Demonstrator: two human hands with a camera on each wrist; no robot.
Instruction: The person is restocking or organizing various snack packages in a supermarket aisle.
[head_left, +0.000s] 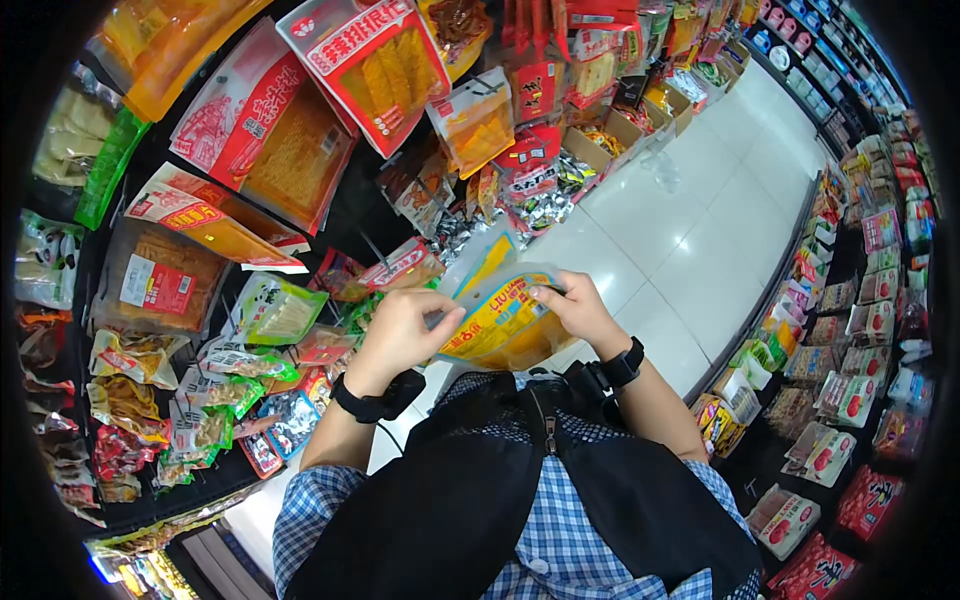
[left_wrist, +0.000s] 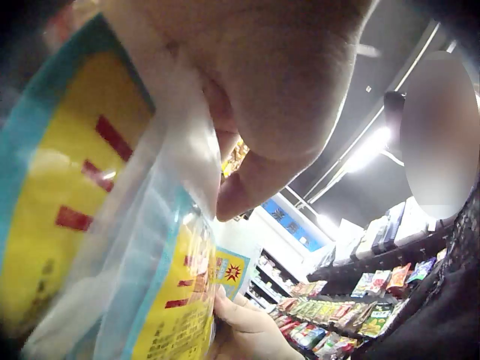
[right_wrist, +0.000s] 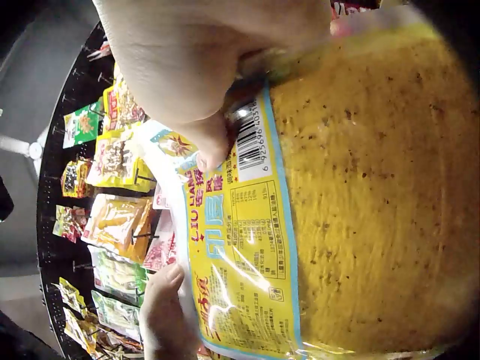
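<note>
Left grip (head_left: 400, 335), right grip (head_left: 578, 312) both pinching yellow snack packet (head_left: 495, 325); packet's back hidden in head view

Holds snack packet (head_left: 497, 318) before the chest, left hand (head_left: 400, 335) at its left edge, right hand (head_left: 575, 310) at its right edge. Stands with rack of hanging packets (head_left: 250, 200) left and ahead, shelves (head_left: 850, 330) right, aisle floor (head_left: 690, 220) between them.
</note>
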